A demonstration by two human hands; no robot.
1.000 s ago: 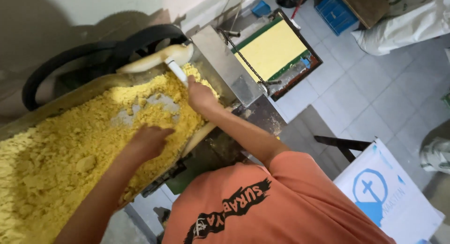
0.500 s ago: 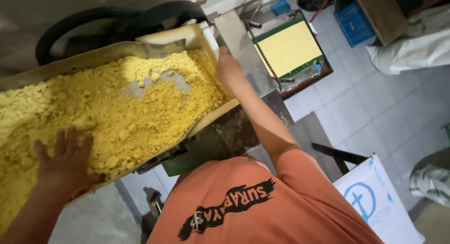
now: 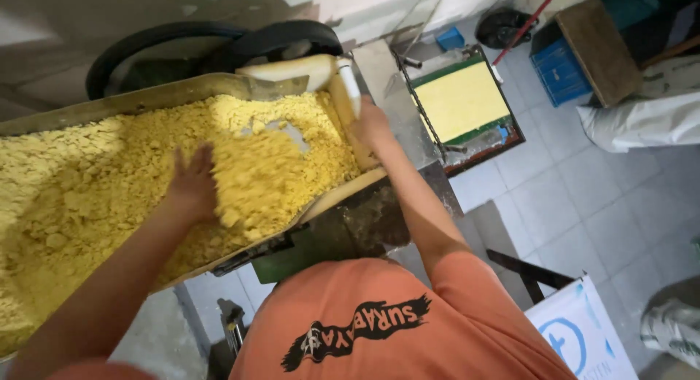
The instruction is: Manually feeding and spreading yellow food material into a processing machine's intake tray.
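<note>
Yellow crumbly meal (image 3: 109, 183) is filling a long metal trough (image 3: 131, 99) across the left half of the frame. The left hand (image 3: 193, 183) is lying flat on the meal at centre left, fingers spread, gripping nothing. The right hand (image 3: 370, 125) is closing around a white-handled scraper (image 3: 348, 84) at the trough's upper right end. 2 black tyres (image 3: 219, 48) are leaning behind.

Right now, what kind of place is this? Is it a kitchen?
Probably a small food workshop, not a home kitchen. A big metal trough holds yellow crumbly mix, a framed tray of it sits on the tiled floor, beside blue crates.
</note>
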